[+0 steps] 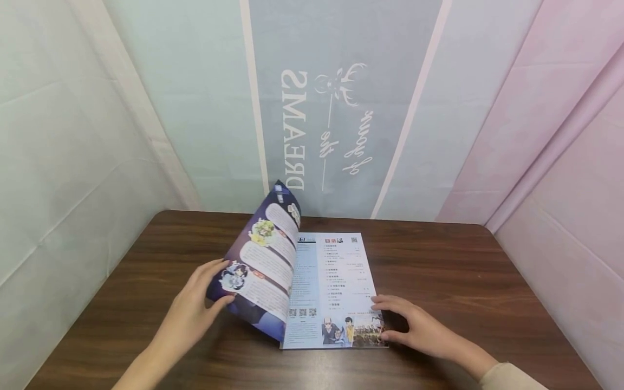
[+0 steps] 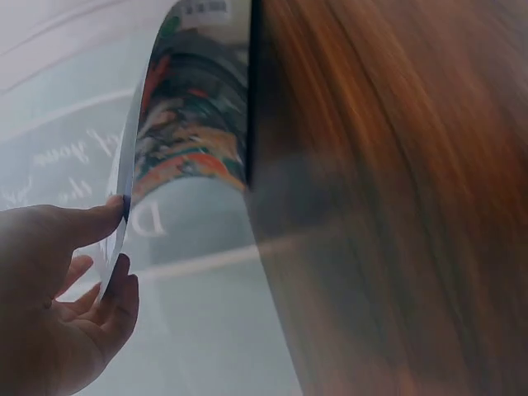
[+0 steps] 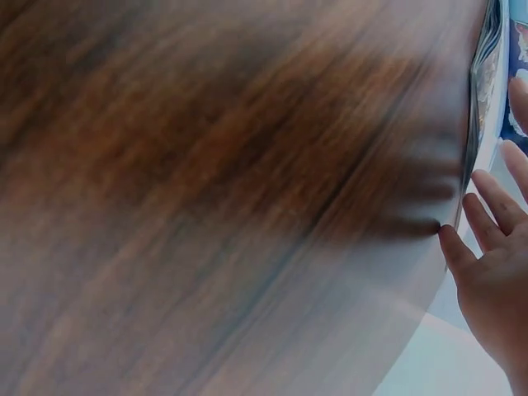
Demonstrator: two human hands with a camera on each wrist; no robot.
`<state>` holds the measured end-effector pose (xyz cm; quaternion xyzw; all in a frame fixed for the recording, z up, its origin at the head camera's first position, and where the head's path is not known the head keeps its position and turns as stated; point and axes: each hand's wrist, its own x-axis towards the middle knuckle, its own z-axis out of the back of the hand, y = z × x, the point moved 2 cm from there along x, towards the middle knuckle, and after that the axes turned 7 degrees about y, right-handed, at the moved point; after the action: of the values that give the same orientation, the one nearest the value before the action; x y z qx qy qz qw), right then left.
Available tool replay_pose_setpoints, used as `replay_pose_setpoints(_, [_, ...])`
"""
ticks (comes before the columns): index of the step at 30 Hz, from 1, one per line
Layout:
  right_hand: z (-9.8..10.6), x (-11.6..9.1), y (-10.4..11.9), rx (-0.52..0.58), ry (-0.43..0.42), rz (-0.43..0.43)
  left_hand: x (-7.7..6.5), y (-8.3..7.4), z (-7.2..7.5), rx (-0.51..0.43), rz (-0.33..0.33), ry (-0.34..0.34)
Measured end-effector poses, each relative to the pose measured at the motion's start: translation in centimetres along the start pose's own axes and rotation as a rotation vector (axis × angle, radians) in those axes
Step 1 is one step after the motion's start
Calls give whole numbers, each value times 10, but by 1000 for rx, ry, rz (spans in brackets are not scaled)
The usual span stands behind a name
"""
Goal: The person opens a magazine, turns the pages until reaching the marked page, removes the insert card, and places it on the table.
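Observation:
A magazine (image 1: pixel 336 276) lies on the table, its printed contents page with a row of QR codes facing up. Its front cover (image 1: pixel 265 257), dark purple inside with cartoon figures, stands raised and curved on the left. My left hand (image 1: pixel 195 300) pinches that cover's outer edge between thumb and fingers; the left wrist view shows the thumb (image 2: pixel 99 221) on one side and fingers on the other. At the magazine's right edge, my right hand (image 1: pixel 419 327) rests with fingers spread, fingertips on the page margin. In the right wrist view, the fingers (image 3: pixel 487 219) lie along the page edges.
The dark wood-grain table (image 1: pixel 453 271) extends around the magazine on both sides. Behind it hangs a pale blue cloth (image 1: pixel 341 49) with mirrored lettering and a deer head. White cloth (image 1: pixel 63 162) closes the left side, pinkish cloth (image 1: pixel 575 206) the right.

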<state>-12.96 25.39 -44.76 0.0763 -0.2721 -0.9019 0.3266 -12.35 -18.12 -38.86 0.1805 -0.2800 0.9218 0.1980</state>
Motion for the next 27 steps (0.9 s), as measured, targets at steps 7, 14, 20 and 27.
replay_pose_setpoints(7, [-2, 1, -6, -41, 14, 23, -15, 26, 8, 27, 91, 36])
replay_pose_setpoints(14, [-2, 0, -12, -53, 64, 7, -31, 56, 10, 53, 145, 158])
replay_pose_setpoints(20, [-3, 1, -12, -62, 79, 11, -48, 76, 15, 89, 182, 269])
replay_pose_setpoints(27, [-2, 3, -11, -73, 76, 12, -59, 87, 14, 104, 200, 390])
